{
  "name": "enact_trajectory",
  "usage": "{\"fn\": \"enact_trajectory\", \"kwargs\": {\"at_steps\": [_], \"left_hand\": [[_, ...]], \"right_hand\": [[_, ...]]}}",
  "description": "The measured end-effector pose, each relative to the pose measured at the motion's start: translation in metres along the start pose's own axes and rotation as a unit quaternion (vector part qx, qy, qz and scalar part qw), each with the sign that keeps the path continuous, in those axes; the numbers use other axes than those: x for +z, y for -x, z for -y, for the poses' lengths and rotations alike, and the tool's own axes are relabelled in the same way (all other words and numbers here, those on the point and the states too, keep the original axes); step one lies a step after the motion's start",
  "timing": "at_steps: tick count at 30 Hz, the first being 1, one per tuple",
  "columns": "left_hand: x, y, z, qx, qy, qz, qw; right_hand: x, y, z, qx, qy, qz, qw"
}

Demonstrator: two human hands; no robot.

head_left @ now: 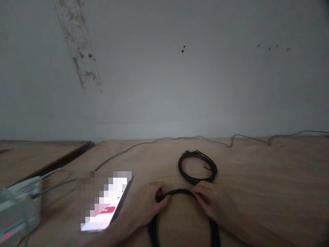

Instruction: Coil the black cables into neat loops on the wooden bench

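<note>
My left hand (pixel 150 202) and my right hand (pixel 213 200) both grip a thick black cable (pixel 177 192), which arcs between them and runs down toward the bottom of the view in a loop. The left hand pinches the cable's end or a bend, partly hidden by my fingers. Just beyond my right hand, a coil of thinner black cable (pixel 197 154) lies flat on the plywood table (pixel 269 178), almost touching the loop in my hands. A smartphone (pixel 108 202) with a lit, pixelated screen lies near my left hand.
A thin grey cable (pixel 154 144) runs along the table's far edge by the stained wall (pixel 164 85). At the far left, a white-and-grey device (pixel 17 209) with attached cables sits near a separate wooden board (pixel 38 161). A dark gap divides the board from the table.
</note>
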State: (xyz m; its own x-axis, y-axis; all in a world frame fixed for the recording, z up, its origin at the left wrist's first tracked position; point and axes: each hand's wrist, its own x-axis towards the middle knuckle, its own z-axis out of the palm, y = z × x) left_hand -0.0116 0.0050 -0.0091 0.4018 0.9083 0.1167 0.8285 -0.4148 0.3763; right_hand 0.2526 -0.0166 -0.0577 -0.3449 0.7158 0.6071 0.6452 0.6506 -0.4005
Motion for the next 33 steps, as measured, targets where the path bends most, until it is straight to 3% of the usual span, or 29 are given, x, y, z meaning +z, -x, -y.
{"fn": "enact_trajectory", "kwargs": {"at_steps": [6, 11, 20, 33], "left_hand": [[0.001, 0.0, 0.001, 0.003, -0.004, 0.004, 1.0], [0.0, 0.0, 0.001, 0.009, 0.003, -0.002, 1.0], [-0.002, 0.002, -0.002, -0.005, -0.002, -0.021, 1.0], [0.0, 0.001, -0.002, -0.004, 0.004, -0.014, 1.0]], "right_hand": [[0.002, 0.005, -0.01, -0.003, -0.022, 0.017, 1.0], [-0.003, 0.002, -0.009, 0.062, -0.067, 0.045, 0.995], [-0.001, -0.004, -0.006, 0.182, -0.132, 0.014, 0.974], [-0.004, -0.004, 0.0, 0.152, -0.036, 0.046, 0.987]]}}
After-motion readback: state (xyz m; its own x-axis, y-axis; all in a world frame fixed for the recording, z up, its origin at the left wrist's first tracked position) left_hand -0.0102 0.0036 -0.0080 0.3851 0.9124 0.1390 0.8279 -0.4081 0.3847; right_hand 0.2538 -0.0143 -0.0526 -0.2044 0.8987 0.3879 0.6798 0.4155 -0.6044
